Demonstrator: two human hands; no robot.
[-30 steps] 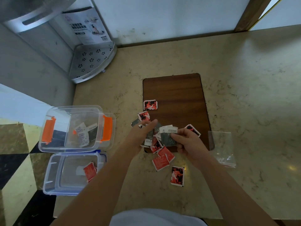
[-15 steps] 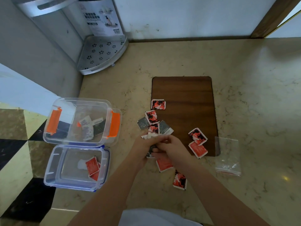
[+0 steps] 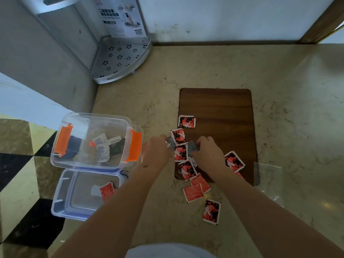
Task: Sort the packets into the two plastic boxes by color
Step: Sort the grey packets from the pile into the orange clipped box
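Both hands have moved apart since half a second ago, when we saw them bunched together low over the pile. We now find the left hand (image 3: 155, 151) at the left edge of the pile, its fingers curled onto a grey packet (image 3: 169, 140), though we cannot tell whether they pinch it. We find the right hand (image 3: 209, 153) on the wooden board (image 3: 219, 107), its fingers bent down and touching a second grey packet (image 3: 193, 147); the grip itself is hidden from us.

Red packets (image 3: 186, 121) lie scattered between and around the hands, some on the board, others on the tabletop (image 3: 288, 108) nearer the person. We note the orange-clipped box (image 3: 93, 140) at the left, holding white and dark packets, unchanged in place. Just below it stands the blue-trimmed box (image 3: 74, 194), holding a red packet (image 3: 107, 190). A clear plastic bag (image 3: 270, 179) lies beside the board's right edge.
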